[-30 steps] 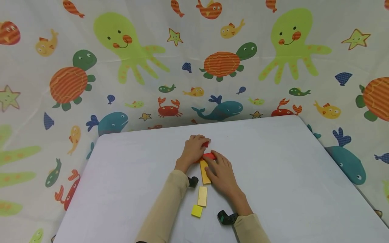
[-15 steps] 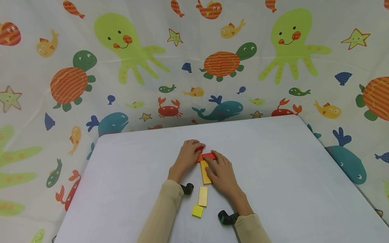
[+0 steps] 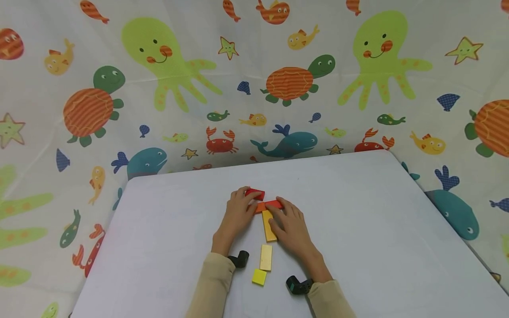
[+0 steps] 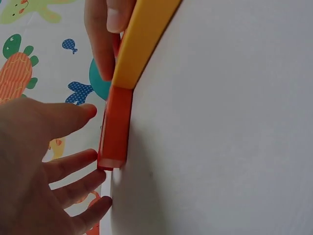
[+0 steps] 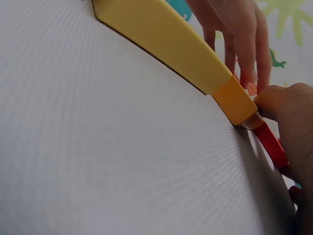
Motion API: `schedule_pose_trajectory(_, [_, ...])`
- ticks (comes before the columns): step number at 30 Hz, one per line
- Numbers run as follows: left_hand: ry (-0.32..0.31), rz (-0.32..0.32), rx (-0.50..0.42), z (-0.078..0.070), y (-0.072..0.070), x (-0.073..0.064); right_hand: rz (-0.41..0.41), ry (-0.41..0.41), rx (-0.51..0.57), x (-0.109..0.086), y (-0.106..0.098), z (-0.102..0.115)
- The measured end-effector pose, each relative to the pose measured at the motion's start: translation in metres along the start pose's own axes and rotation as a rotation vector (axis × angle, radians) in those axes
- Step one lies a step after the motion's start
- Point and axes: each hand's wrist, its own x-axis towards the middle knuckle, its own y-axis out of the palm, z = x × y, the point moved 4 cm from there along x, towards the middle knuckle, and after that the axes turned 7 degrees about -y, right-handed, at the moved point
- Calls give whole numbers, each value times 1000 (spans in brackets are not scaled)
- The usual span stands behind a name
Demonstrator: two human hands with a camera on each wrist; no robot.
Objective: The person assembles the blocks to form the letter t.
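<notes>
- Lying at the fingertips of the left hand (image 3: 236,211), the far red block (image 3: 256,191) is forward and slightly right of that palm; its long axis runs mostly sideways, right end angled a little nearer the person.
- The left hand is the nearer one; its visible fingers and thumb stand apart around the block, but I cannot tell whether they pinch it.
- The right hand (image 3: 292,229) holds the right red block (image 3: 273,203) with bent fingers, its thumb beside the amber block (image 3: 269,226).
- The orange block (image 3: 260,206) sits between the two red ones, nearer the person than the far one; it appears to meet the right red block and the amber block's far end.
- Amber's long axis points roughly away from the person; the pale block (image 3: 266,257) lies nearer, similarly aligned, with the squarish yellow block (image 3: 259,277) at its near end.
- All are straight-edged and smooth-faced, probably painted wood, the pale one wood-toned.
- The white bench (image 3: 358,221) looks matte, faintly ribbed close up.
</notes>
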Motion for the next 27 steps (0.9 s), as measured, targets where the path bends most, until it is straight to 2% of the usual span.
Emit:
schedule_pose_trajectory(6, [23, 9, -33, -2, 1, 0, 2, 6, 8, -2, -1, 1])
schedule_pose_trajectory(12, [-17, 0, -32, -3, -1, 5, 8, 12, 16, -1, -1, 1])
schedule_pose_trajectory(21, [-79, -133, 36, -12, 6, 20, 4, 13, 20, -1, -2, 1])
schedule_pose_trajectory(27, [-117, -164, 24, -10, 10, 22, 11, 15, 23, -1, -3, 1])
